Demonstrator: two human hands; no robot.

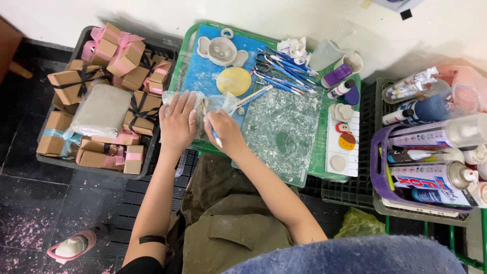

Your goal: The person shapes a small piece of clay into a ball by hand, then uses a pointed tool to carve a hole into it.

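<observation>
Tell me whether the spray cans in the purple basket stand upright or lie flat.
Lying flat: the spray cans rest on their sides in the purple basket, nozzles pointing right.

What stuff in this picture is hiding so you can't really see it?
- Head view: the clay piece under the clear plastic sheet is covered by the left hand and right hand.
- The blue tool in the right hand: its tip is hidden by the fingers.
- The spray cans in the purple basket are cut off by the right edge.
- The contents of the tied cardboard boxes are sealed from sight.
</observation>
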